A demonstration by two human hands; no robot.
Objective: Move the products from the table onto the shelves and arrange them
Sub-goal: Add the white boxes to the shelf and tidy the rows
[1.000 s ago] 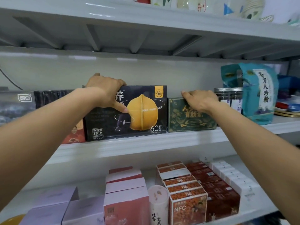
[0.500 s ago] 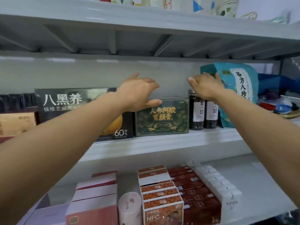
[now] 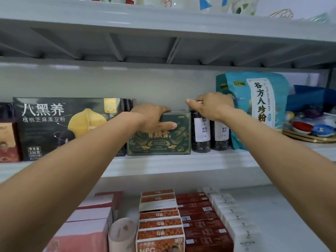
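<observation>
Left hand grips the green box, standing lengthwise along the shelf, label outward. Right hand clasps the lid of an upright jar.

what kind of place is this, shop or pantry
Probably a small shop or stockroom: grey shelves hold retail-packaged goods facing out, like the green box the left hand grips, with rows of identical orange cartons below.

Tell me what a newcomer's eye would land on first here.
On the middle shelf, the left hand grips the top of a green box, while the right hand sits on two dark jars beside it. A big black box stands left of them, and a teal bag stands to the right.
</observation>
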